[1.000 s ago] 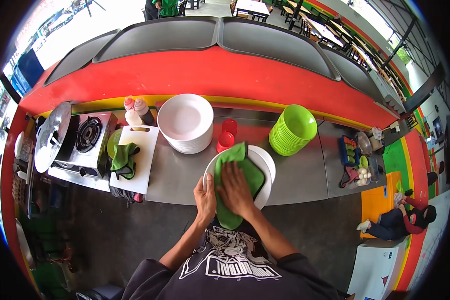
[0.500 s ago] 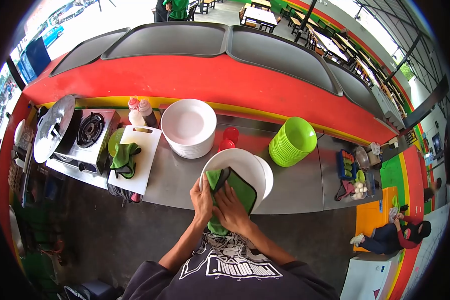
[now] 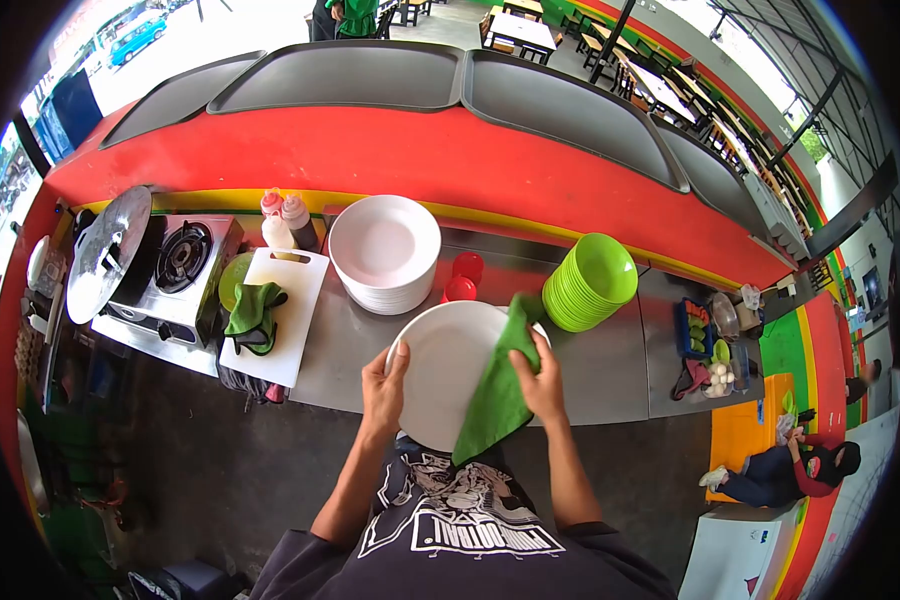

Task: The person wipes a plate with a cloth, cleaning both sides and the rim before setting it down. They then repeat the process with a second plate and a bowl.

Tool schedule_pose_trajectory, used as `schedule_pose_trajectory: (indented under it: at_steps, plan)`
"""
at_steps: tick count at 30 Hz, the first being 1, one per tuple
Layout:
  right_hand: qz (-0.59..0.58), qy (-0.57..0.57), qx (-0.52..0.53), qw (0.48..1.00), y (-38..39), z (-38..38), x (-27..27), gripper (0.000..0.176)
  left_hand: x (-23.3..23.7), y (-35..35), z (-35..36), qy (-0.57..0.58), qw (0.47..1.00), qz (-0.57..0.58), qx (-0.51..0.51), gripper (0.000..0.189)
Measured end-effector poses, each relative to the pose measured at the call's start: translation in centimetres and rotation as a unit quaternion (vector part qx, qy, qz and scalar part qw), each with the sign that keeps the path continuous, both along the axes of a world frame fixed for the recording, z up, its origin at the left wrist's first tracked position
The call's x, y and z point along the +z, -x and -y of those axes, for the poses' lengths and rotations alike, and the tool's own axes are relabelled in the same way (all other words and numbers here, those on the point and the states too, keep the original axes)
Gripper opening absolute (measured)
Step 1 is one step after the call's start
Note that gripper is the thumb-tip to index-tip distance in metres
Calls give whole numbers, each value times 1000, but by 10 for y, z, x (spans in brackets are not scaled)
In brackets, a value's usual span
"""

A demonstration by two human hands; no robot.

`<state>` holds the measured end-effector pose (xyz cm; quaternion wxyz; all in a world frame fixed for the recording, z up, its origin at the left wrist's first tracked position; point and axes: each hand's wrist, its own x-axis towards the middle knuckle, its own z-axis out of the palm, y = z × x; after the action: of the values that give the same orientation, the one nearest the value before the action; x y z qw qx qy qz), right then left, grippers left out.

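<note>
A round white plate (image 3: 440, 370) is tilted in front of my body at the counter's near edge. My left hand (image 3: 381, 392) is closed on its left rim, thumb over the upper face. At the right side my right hand (image 3: 542, 385) grips a green cloth (image 3: 495, 405), which drapes down over the plate's right part. Whether those fingers also pinch the rim is hidden by the cloth. Just beyond stand a tall stack of white plates (image 3: 386, 243), two red cups (image 3: 461, 288) and a stack of green bowls (image 3: 591, 283).
Leftward on the steel counter (image 3: 600, 375) are a white cutting board (image 3: 288, 330) with another green cloth (image 3: 255, 318), squeeze bottles (image 3: 296, 217) and a gas stove (image 3: 183, 262). Dark trays (image 3: 350, 78) line the red ledge. A person (image 3: 785, 470) sits at the right.
My right hand has moved from the plate's middle to its right edge, taking the cloth along. My left hand now grips the left rim; the plate's face is more exposed.
</note>
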<state>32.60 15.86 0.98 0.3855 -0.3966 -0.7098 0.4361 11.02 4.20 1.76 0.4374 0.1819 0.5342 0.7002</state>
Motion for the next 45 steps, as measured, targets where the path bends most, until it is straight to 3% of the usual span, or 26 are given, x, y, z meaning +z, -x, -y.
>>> schedule_pose_trajectory:
  at_steps: [1, 3, 6, 9, 10, 13, 14, 15, 17, 18, 19, 20, 22, 23, 25, 27, 29, 31, 33, 34, 39, 41, 45]
  plan:
    - [-38, 83, 24, 995, -12, -1, 0, 43, 5, 7, 2, -4, 1000, 20, -7, 43]
    - [10, 80, 19, 997, -24, 10, 4, 47, 0, 24, 6, 18, 997, 45, -57, 43]
    - [-151, -38, -6, 988, -2, 32, 4, 57, -6, 35, 7, 56, 986, 92, -129, 45]
    - [-344, -130, -17, 930, 21, 40, -16, 75, 10, 25, 7, 1, 978, 114, -176, 46]
    - [-365, -197, -47, 909, 21, 33, -28, 72, 15, 24, 9, 2, 966, 140, -218, 55]
    - [-504, -94, -11, 858, 8, 24, -45, 76, -5, 16, 10, -173, 939, 195, -226, 64]
    - [-437, -3, -30, 899, -5, 25, -39, 65, -7, 14, 11, -197, 954, 108, -197, 71]
    - [-521, 57, 1, 851, -5, 26, -46, 57, -7, 8, 10, -233, 957, 83, -154, 68]
    - [-668, 173, 63, 721, -4, 23, -73, 40, -29, 13, 11, -255, 940, -181, -137, 66]
    - [-727, 228, 95, 641, -2, 21, -80, 32, -19, 8, 15, -241, 948, -175, -109, 57]
    - [-559, 99, -25, 823, 11, 26, -58, 36, -23, 8, 20, -199, 957, -188, -97, 53]
    - [-339, -40, -143, 929, 33, 37, -17, 42, -28, 7, 24, -156, 964, -200, -85, 49]
    - [-167, -69, -186, 966, 33, 35, -16, 53, -14, 2, 22, -117, 966, -231, -14, 44]
    - [-80, -86, -204, 972, 33, 34, -16, 60, -5, 3, 21, -98, 967, -236, -11, 46]
    - [-157, -48, -176, 971, 46, 34, 1, 63, 5, 9, 18, -61, 968, -245, -8, 53]
    - [-35, -152, -161, 975, 49, 36, 13, 58, -3, 16, 15, -38, 975, -219, -12, 54]
    - [85, -271, -149, 947, 54, 40, 23, 57, -6, 19, 11, -28, 983, -180, -13, 55]
    - [182, -293, -71, 936, 61, 53, 24, 63, -15, 19, 6, -23, 985, -170, -19, 39]
    - [203, -293, -35, 934, 69, 67, 11, 64, -17, 10, 0, -50, 976, -213, -12, 28]
    - [220, -296, -10, 930, 68, 72, 5, 65, -11, 13, 1, -19, 984, -168, -52, 17]
    - [233, -314, 109, 914, 71, 68, 13, 69, -36, 14, 0, -1, 983, -140, -116, 23]
    - [193, -312, 96, 925, 74, 51, 28, 68, -40, 15, -1, -11, 974, -185, -131, 24]
    - [176, -304, 38, 936, 72, 20, 41, 64, -32, 6, -7, -4, 984, -162, -78, 19]
